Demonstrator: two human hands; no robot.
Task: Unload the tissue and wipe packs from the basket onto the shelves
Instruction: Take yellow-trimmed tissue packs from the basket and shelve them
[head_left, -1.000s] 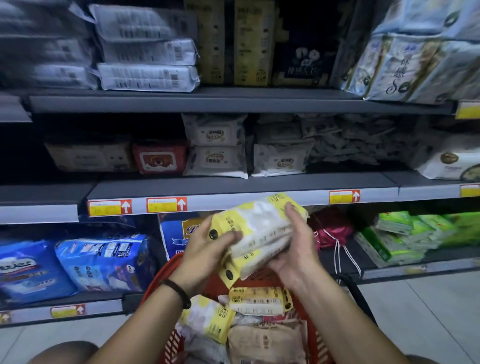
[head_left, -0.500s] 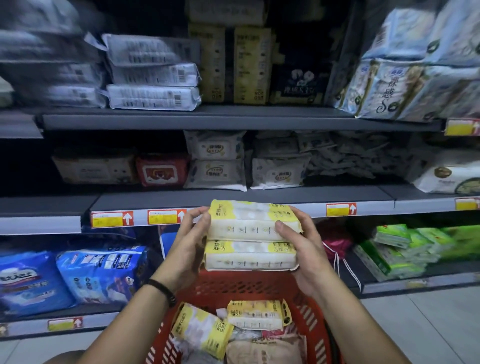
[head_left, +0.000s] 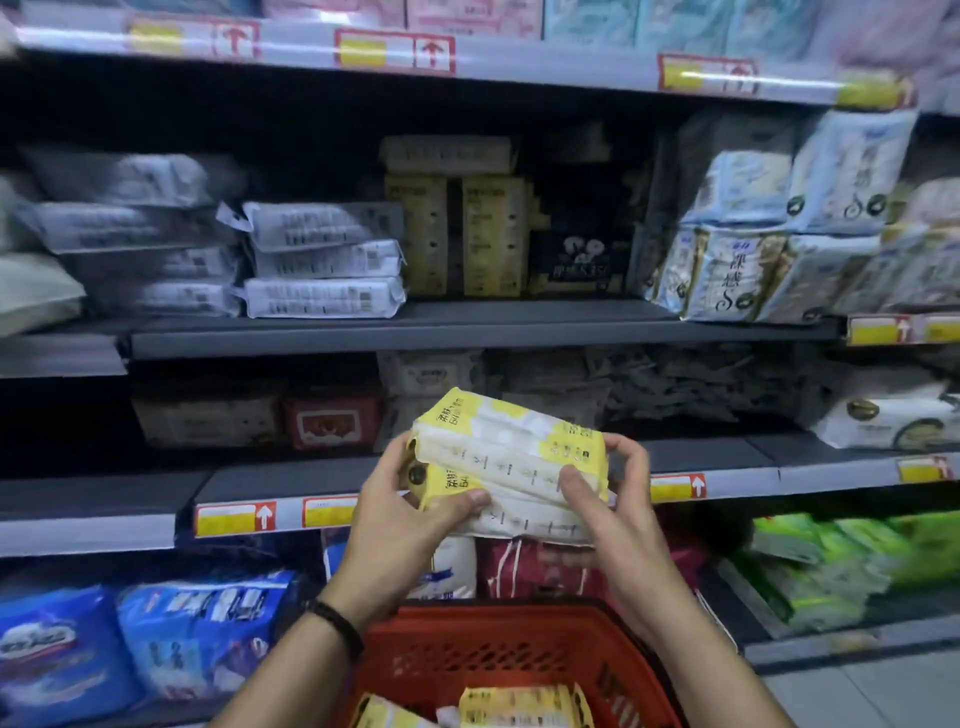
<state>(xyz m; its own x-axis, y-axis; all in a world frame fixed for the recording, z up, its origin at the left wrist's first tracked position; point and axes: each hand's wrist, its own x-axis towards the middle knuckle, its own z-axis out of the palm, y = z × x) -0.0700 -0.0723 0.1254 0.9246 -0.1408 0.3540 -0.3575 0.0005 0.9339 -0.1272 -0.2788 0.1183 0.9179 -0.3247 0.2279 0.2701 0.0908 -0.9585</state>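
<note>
Both my hands hold a stack of yellow-and-white tissue packs (head_left: 511, 462) in front of the middle shelf (head_left: 291, 480). My left hand (head_left: 400, 514) grips the stack's left end, thumb across the front. My right hand (head_left: 610, 512) grips its right end, fingers curled over the top edge. Below my forearms stands the red basket (head_left: 498, 660), and more yellow tissue packs (head_left: 519, 706) lie in its bottom. Matching yellow packs (head_left: 457, 234) stand upright on the upper shelf (head_left: 467, 322).
White wipe packs (head_left: 322, 260) are stacked on the upper shelf at left, pale blue tissue bundles (head_left: 769, 234) at right. A red wipe pack (head_left: 332, 418) sits on the middle shelf. Blue bags (head_left: 197, 623) and green packs (head_left: 841, 561) fill the bottom shelf.
My view has tilted upward, so a higher shelf is in sight. The stack in my hands has risen a little and tilted, its left end turned toward me.
</note>
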